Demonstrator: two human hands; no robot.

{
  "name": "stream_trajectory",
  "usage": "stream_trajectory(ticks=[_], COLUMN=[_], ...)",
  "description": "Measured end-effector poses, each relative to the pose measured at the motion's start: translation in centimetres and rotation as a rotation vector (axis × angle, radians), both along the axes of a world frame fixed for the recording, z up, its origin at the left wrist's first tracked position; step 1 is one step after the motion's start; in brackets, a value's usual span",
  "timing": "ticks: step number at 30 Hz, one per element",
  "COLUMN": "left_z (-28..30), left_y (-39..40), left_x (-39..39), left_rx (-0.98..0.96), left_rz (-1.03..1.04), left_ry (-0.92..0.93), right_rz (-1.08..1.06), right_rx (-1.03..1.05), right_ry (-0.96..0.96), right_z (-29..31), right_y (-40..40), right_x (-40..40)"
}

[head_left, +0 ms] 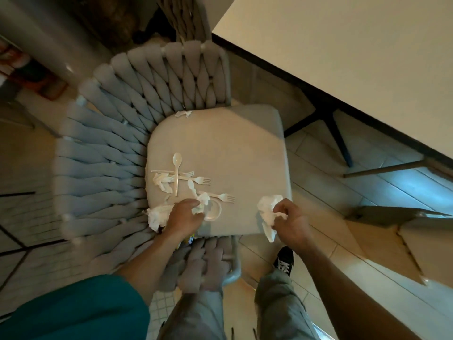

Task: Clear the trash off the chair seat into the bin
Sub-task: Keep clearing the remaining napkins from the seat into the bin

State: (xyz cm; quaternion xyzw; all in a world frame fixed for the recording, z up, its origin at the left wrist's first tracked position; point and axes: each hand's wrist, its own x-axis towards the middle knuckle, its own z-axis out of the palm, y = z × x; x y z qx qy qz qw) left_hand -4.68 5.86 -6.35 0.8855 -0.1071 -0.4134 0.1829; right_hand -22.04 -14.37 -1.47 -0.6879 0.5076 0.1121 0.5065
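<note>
The beige chair seat [232,148] carries litter on its near left part: a white plastic spoon [176,168], crossed plastic forks [198,179], a crumpled napkin [162,182] and a small round lid [213,212]. A scrap of paper [182,114] lies at the seat's far edge. My left hand [183,217] rests on the near edge, fingers closed on a wad of white tissue [201,203], with more tissue [157,215] beside it. My right hand [290,220] hovers at the seat's near right corner, pinching a crumpled white napkin [267,212]. No bin is in view.
The chair has a grey woven rope back [117,133] curving around the left and near side. A white table [355,57] with dark legs stands at the right. A second chair's legs [392,217] are at right. My legs and a black shoe [284,260] stand on the tiled floor.
</note>
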Motion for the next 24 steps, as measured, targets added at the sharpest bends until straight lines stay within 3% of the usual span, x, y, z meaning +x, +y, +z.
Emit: stream_trajectory(ticks=[5, 11, 16, 24], left_z=[4.7, 8.6, 10.8, 12.8], left_y=[-4.5, -10.1, -16.3, -25.5], left_x=[-5.9, -12.4, -17.6, -25.2], left_rx=[-0.181, -0.314, -0.436, -0.574], left_rz=[0.104, 0.097, -0.126, -0.472], left_ry=[-0.224, -0.344, -0.336, -0.234], right_rz=[0.019, 0.006, -0.108, -0.516], right_rx=[0.039, 0.080, -0.049, -0.243], right_ry=[-0.030, -0.054, -0.022, 0.069], right_z=[3.3, 7.0, 9.0, 10.9], right_y=[-3.4, -7.2, -11.0, -14.7], right_x=[-4.8, -10.6, -18.1, -30.0])
